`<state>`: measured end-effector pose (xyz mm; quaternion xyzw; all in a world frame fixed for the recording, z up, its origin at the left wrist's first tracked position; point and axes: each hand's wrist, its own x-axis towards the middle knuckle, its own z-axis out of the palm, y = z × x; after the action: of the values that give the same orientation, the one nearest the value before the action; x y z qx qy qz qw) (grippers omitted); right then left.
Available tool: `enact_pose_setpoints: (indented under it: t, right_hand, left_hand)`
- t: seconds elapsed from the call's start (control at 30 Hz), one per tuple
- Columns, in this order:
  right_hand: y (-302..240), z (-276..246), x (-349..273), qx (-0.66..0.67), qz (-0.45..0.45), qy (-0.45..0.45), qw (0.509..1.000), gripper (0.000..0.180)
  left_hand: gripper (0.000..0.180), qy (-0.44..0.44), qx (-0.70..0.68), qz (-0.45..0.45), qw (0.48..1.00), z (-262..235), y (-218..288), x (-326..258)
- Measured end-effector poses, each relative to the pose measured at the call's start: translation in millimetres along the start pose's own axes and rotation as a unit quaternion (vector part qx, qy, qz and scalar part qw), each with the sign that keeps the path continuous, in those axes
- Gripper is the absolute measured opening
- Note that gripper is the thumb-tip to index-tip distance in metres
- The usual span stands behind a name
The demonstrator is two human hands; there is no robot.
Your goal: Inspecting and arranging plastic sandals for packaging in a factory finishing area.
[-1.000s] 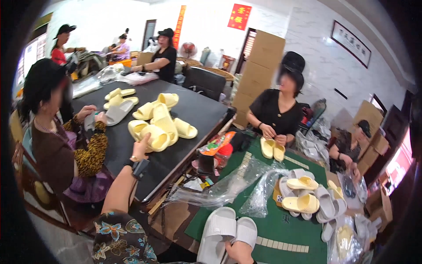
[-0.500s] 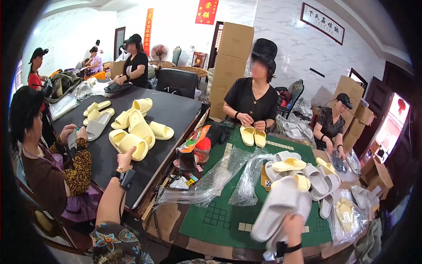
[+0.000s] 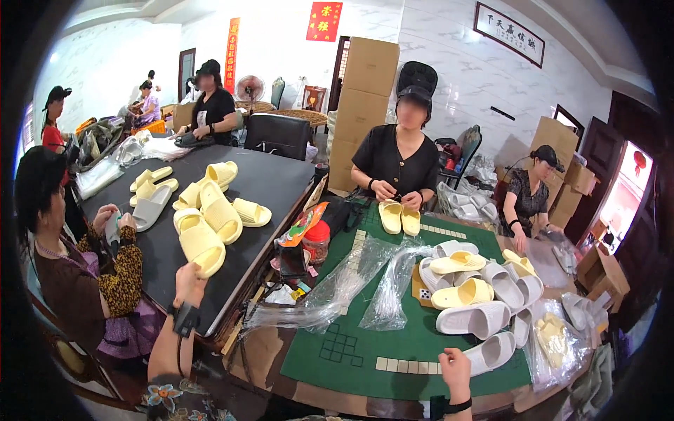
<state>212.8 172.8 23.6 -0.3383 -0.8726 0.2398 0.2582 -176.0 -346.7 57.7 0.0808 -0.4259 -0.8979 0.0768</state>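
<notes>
At the black table, my left hand point(image 3: 188, 282) is closed on the near end of a yellow slipper point(image 3: 199, 244), which is tilted up beside several other yellow slippers point(image 3: 223, 214). My right hand point(image 3: 455, 366) is over the near edge of the green table, its fingers curled with nothing seen in them. Right beside it a light grey slipper point(image 3: 491, 353) lies on the green cloth, and another grey slipper point(image 3: 474, 320) rests just beyond. Further back, yellow slippers point(image 3: 463, 293) and grey ones are heaped together.
Clear plastic bags point(image 3: 390, 302) lie mid-cloth point(image 3: 337, 379). A red-lidded jar point(image 3: 316, 238) stands between the tables. Across from me a person point(image 3: 397, 158) has both hands at a yellow pair point(image 3: 399, 217). Another person point(image 3: 63, 266) sits close on the left, holding a grey slipper.
My right hand has let go of the grey slippers, which now lie on the green table. The yellow slipper at my left hand has come nearer and tilted up.
</notes>
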Motion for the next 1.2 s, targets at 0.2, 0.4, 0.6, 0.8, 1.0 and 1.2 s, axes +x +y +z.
enact_pose_setpoints:
  t: [0.2,0.4,0.6,0.8,1.0,1.2]
  right_hand:
    - [-50.0,34.3,-4.3,0.221,0.011,-0.169,0.96,0.029]
    - [-108.7,60.7,-3.9,0.562,0.095,-0.328,0.753,0.05]
    - [-118.8,72.1,-0.2,0.712,0.231,-0.249,0.615,0.05]
    - [-51.7,72.1,-8.6,0.686,0.255,-0.135,0.667,0.047]
    - [-9.4,16.5,-0.3,0.639,0.24,-0.156,0.714,0.05]
    - [-40.9,63.6,-17.2,0.452,0.148,-0.289,0.831,0.05]
  left_hand:
    - [0.042,-0.145,0.043,0.026,0.988,15.4,38.7,-124.9]
    - [0.037,-0.268,0.127,-0.149,0.943,37.4,7.7,-209.1]
    - [0.047,-0.429,0.282,-0.341,0.788,43.9,-39.5,-239.6]
    - [0.04,-0.432,0.269,-0.341,0.791,44.8,-51.8,-225.8]
    - [0.035,-0.44,0.289,-0.325,0.786,54.2,-31.6,-186.4]
    - [0.06,-0.456,0.457,0.072,0.76,94.9,-102.7,-175.1]
